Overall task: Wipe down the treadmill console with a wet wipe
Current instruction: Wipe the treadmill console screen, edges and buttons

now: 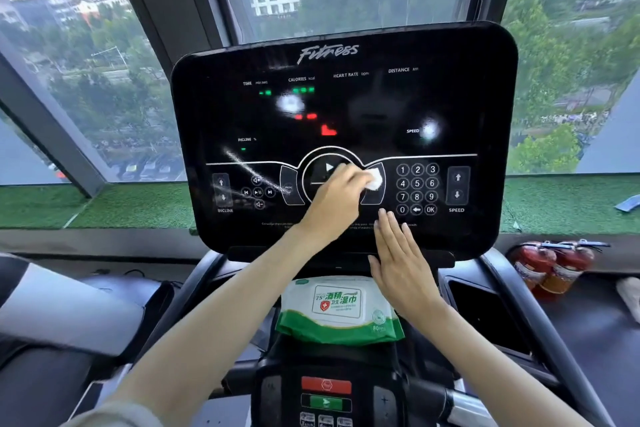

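Observation:
The black treadmill console (346,107) stands tilted in front of me, with lit readouts above and buttons below. My left hand (334,199) presses a crumpled white wet wipe (375,179) against the panel just right of the round play button. A wet streak runs across the lower left buttons. My right hand (403,258) lies flat, fingers together, against the console's lower edge below the number keypad (417,189); it holds nothing. A green and white wet wipe pack (337,312) rests on the ledge under the console.
Red and green buttons (326,393) sit on the lower control block between the handlebars. A cup holder recess (485,308) lies at right. Two red fire extinguishers (550,267) stand by the window sill. Large windows rise behind the console.

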{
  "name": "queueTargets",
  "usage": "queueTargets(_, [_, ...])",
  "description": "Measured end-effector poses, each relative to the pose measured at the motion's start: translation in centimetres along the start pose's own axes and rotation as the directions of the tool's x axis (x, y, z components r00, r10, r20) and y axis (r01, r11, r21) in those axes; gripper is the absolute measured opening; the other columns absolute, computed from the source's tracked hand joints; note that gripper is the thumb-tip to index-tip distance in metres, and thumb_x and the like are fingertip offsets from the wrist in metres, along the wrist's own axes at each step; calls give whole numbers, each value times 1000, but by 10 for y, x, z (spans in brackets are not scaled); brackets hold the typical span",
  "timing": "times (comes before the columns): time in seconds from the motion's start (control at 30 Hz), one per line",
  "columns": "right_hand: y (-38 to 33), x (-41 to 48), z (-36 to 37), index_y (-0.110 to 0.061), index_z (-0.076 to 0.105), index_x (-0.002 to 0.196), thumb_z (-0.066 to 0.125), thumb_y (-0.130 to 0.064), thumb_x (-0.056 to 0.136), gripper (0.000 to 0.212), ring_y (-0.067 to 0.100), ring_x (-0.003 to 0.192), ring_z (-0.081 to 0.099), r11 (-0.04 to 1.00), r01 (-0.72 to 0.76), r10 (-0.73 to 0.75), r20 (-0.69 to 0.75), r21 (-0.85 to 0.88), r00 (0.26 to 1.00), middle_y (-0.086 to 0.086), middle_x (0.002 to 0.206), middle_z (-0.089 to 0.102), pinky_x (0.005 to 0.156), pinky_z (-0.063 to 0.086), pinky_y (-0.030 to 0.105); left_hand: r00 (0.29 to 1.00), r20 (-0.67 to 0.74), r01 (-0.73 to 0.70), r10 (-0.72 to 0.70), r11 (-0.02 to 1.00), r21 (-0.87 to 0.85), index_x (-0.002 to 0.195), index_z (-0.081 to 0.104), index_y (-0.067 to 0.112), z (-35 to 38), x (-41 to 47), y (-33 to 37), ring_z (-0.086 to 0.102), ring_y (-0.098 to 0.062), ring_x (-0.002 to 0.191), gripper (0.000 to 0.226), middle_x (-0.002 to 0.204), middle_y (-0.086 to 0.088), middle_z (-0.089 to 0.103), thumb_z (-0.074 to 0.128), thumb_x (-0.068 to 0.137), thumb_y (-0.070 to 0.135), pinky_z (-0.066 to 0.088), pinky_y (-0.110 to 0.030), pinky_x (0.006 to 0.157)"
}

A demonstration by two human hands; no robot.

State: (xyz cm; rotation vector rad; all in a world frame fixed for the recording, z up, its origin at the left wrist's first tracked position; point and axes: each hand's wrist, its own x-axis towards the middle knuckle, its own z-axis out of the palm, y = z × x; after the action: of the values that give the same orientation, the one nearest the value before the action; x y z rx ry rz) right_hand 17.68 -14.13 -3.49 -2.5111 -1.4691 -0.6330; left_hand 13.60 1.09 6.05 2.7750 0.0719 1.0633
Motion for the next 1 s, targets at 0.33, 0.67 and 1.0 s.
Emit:
queueTargets(0.33, [4,-1,-5,9,31,140,26,-29,97,58,31,141,23,1000,14,-14,1,5,1000,23,151,25,112,20,45,978,153,-143,139,990,16,105,62,9,1,-14,-14,50,-17,87,33,93,-2,55,55,80,-12,52,-38,72])
queueTargets(0.67, [13,-16,-4,11,38,136,30,-26,97,54,34,139,29,999,-25,25,13,-27,1000,27,146,33,112,21,46,916,311,-261,253,965,-15,101,61,10,19,-19,13,48,-18,92,36,96,-4,55,51,75,-13,51,-37,63])
queueTargets(1.0, [12,-21,-1,10,37,137,26,-26,97,55,35,138,30,997,-56,56,7,-43,998,27,147,32,111,24,45,947,262,-192,187,981,-7,98,61,12,18,-27,8,46,-17,91,39,93,-4,54,51,73,-16,51,-40,63])
